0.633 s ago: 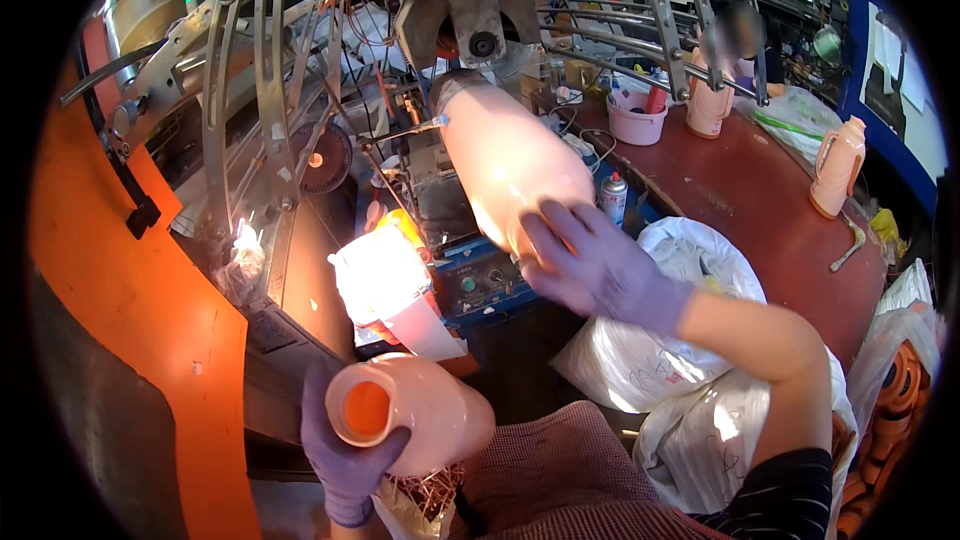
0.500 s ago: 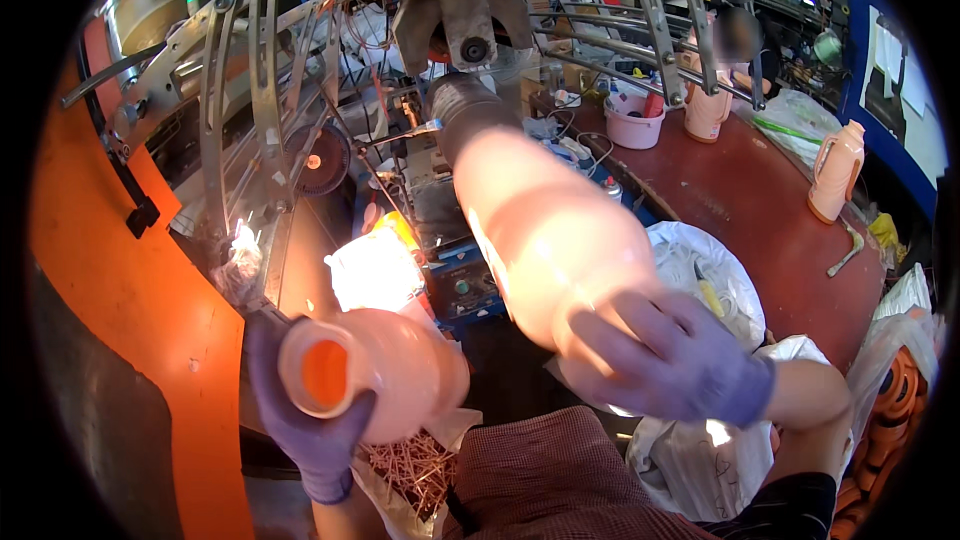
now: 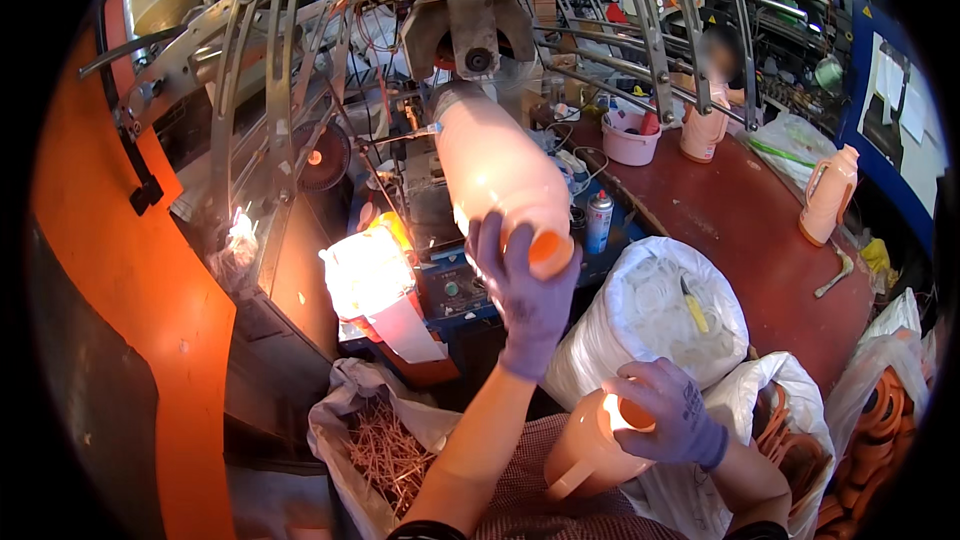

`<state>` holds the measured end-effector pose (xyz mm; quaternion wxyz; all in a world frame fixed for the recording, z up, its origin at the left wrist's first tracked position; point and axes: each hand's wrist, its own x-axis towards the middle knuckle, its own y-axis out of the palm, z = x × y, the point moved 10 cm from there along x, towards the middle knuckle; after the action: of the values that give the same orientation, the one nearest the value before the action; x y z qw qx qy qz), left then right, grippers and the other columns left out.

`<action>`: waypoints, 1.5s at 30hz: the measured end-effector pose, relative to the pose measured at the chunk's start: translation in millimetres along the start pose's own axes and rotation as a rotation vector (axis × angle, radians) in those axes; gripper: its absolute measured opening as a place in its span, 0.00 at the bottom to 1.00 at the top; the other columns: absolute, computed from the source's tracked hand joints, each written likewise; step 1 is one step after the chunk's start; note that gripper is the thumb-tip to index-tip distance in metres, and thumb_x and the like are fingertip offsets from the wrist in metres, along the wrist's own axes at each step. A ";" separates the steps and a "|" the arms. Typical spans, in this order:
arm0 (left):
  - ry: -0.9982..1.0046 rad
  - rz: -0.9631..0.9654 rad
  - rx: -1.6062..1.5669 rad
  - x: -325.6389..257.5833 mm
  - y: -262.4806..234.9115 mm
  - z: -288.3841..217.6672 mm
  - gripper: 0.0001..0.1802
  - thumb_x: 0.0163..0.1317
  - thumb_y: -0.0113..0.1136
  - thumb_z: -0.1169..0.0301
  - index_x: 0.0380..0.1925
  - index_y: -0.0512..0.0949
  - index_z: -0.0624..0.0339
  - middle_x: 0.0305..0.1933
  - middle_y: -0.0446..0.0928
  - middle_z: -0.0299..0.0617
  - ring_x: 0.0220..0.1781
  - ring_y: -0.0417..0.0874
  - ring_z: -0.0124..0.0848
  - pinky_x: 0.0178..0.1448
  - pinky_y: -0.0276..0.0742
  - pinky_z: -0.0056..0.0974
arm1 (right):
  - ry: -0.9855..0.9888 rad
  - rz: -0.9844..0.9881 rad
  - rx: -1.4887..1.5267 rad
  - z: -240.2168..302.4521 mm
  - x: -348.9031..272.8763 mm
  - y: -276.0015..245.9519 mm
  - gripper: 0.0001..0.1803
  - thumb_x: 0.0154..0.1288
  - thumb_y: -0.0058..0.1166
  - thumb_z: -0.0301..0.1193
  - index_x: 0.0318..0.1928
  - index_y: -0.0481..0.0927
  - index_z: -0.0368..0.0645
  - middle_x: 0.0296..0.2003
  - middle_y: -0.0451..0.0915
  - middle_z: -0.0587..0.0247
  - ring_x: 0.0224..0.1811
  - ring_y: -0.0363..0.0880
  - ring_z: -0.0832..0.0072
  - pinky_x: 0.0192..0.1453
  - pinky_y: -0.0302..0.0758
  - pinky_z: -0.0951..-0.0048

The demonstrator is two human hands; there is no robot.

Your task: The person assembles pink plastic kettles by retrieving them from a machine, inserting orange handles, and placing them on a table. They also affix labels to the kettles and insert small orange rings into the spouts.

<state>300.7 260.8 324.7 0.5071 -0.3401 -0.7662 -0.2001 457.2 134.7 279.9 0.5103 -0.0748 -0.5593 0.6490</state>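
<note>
A pink plastic thermos shell sits with its far end over the dark round holder of the machine. Its open neck points toward me. My left hand, in a purple-grey glove, is closed round the shoulder just below that neck. Low on the right, in front of my lap, my right hand grips the rim of a second pink shell. That one is tilted, its lit opening facing up and right. Part of its rim is hidden by the gloved fingers.
Slotted metal arms hang over the workspace. A white sack of clear plastic pieces stands right of centre, a sack of thin pink sticks below left. A spray can and a red-brown table with thermoses are to the right.
My left hand has moved from the lower-left shell up to the shell on the machine, which sits farther back. My right hand has left the machine and now holds a shell at lower right.
</note>
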 end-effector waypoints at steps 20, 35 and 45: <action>0.426 0.522 0.448 75.7 92.7 73.6 0.48 0.40 0.73 0.65 0.67 0.67 0.39 0.69 0.65 0.47 0.71 0.63 0.53 0.68 0.62 0.58 | 0.025 -0.130 -0.080 45.1 -22.1 -18.2 0.30 0.48 0.68 0.39 0.55 0.80 0.51 0.51 0.77 0.58 0.38 0.77 0.61 0.45 0.74 0.61; 0.574 0.547 0.442 74.2 104.6 68.0 0.39 0.39 0.69 0.74 0.59 0.72 0.48 0.66 0.66 0.49 0.71 0.63 0.56 0.69 0.62 0.56 | -0.057 -0.351 -0.047 24.2 -36.0 -23.4 0.32 0.52 0.67 0.40 0.59 0.76 0.46 0.53 0.75 0.51 0.46 0.76 0.56 0.51 0.74 0.55; 0.609 0.636 0.513 76.0 101.9 71.1 0.39 0.40 0.68 0.73 0.60 0.71 0.49 0.67 0.65 0.49 0.71 0.63 0.56 0.68 0.64 0.55 | -0.079 -0.384 0.046 28.2 -36.2 -25.1 0.26 0.57 0.64 0.38 0.55 0.77 0.46 0.51 0.76 0.54 0.41 0.76 0.60 0.45 0.75 0.60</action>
<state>309.6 401.5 361.4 0.8106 -0.3471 -0.4666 0.0685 469.8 85.8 293.1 0.6040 0.0707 -0.5680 0.5546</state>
